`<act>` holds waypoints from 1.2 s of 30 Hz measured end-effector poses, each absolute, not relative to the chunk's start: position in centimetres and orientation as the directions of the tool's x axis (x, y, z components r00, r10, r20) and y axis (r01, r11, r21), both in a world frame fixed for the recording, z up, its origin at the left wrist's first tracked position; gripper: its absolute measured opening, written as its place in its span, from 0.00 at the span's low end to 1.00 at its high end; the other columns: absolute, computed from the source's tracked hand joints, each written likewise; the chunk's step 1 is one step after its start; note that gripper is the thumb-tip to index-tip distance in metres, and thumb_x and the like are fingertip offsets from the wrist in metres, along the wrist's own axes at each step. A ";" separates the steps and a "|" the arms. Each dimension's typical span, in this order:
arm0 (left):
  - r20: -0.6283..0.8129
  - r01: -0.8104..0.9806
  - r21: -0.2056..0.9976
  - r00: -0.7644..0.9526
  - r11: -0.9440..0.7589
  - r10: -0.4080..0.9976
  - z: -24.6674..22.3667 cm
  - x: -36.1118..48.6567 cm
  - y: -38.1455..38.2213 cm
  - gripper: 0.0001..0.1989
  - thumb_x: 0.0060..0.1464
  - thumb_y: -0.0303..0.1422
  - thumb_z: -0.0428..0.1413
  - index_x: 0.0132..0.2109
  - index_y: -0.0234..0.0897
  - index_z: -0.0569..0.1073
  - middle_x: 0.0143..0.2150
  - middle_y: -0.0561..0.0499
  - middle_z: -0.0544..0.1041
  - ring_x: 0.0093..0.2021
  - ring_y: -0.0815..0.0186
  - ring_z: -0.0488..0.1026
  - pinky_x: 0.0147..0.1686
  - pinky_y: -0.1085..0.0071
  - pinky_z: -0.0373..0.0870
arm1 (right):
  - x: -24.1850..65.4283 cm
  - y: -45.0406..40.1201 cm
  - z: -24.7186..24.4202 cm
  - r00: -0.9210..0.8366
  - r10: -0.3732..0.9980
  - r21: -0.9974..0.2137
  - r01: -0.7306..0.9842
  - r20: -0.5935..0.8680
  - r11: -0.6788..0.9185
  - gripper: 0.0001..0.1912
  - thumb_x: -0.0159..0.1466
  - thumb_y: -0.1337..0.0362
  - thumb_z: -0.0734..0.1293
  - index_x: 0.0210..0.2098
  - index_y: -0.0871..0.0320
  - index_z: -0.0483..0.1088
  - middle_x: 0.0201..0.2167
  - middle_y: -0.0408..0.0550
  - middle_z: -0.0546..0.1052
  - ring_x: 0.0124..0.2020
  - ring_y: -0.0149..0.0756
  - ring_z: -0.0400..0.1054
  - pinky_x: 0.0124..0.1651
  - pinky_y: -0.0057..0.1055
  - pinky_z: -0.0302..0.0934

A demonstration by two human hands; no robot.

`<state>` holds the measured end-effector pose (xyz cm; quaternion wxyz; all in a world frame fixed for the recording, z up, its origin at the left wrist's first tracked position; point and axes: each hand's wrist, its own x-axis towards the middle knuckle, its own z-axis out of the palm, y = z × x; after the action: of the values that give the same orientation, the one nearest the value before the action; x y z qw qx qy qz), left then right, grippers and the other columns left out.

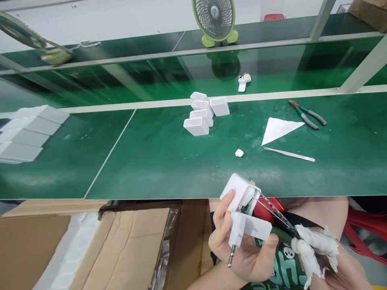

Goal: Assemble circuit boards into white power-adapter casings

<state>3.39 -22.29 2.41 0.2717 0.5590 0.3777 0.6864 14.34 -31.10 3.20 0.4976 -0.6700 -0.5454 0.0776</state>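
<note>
My left hand [242, 249], palm up, holds a white plastic housing [237, 191] between its fingers, its open end facing right with a bit of green circuit board showing. The same hand also grips a white plug piece [255, 226] with a metal pin pointing down. My right hand [335, 257], its fingertips wrapped in white material, is closed on dark metal tweezers [279, 217]. The tips of those tweezers reach the open end of the housing. Just beyond the hands, a small white lump [239, 153] lies on the green table [151, 161].
Several white housings [196, 126] stand mid-table; more white boxes [27, 131] sit left. Toward the right are a white cloth [279, 129], silver tweezers [290, 154] and pliers [306, 114]. A white part [242, 82] and fan [214, 18] are behind. Cardboard [121, 249] is below left.
</note>
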 end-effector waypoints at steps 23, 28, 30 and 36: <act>0.589 -0.015 0.792 -0.246 -0.611 0.770 2.0 3.5 -22.4 0.27 0.54 0.28 0.60 0.59 0.45 0.62 0.60 0.39 0.63 0.58 0.43 0.69 0.42 0.41 0.78 | 14.0 -30.9 3.6 0.392 0.805 -0.746 0.659 0.445 0.091 0.14 0.63 0.71 0.67 0.47 0.57 0.77 0.37 0.51 0.80 0.28 0.37 0.74 0.26 0.27 0.66; 0.583 -0.042 0.789 -0.262 -0.613 0.769 1.9 3.6 -22.4 0.27 0.54 0.28 0.60 0.58 0.44 0.62 0.60 0.38 0.63 0.59 0.43 0.68 0.43 0.40 0.77 | 14.0 -30.9 3.4 0.399 0.797 -0.746 0.659 0.454 0.094 0.14 0.64 0.71 0.65 0.47 0.57 0.76 0.37 0.51 0.80 0.29 0.38 0.74 0.25 0.27 0.65; 0.583 -0.044 0.789 -0.262 -0.613 0.769 2.0 3.7 -22.4 0.27 0.54 0.28 0.61 0.58 0.44 0.62 0.60 0.38 0.63 0.58 0.43 0.69 0.42 0.41 0.77 | 13.9 -30.9 3.3 0.406 0.792 -0.757 0.645 0.456 0.105 0.14 0.64 0.70 0.66 0.48 0.57 0.76 0.37 0.52 0.80 0.30 0.39 0.75 0.24 0.27 0.65; 0.578 -0.038 0.789 -0.289 -0.613 0.763 2.2 3.9 -22.3 0.25 0.54 0.29 0.60 0.57 0.45 0.63 0.60 0.38 0.64 0.61 0.42 0.65 0.40 0.42 0.78 | 13.9 -31.0 3.2 0.436 0.785 -0.777 0.623 0.440 0.090 0.12 0.64 0.67 0.67 0.47 0.57 0.77 0.38 0.52 0.80 0.30 0.40 0.75 0.26 0.29 0.66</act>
<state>3.91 -22.29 2.17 0.2760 0.5287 0.3428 0.7258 13.87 -31.05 3.25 0.5186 -0.6701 -0.5253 0.0784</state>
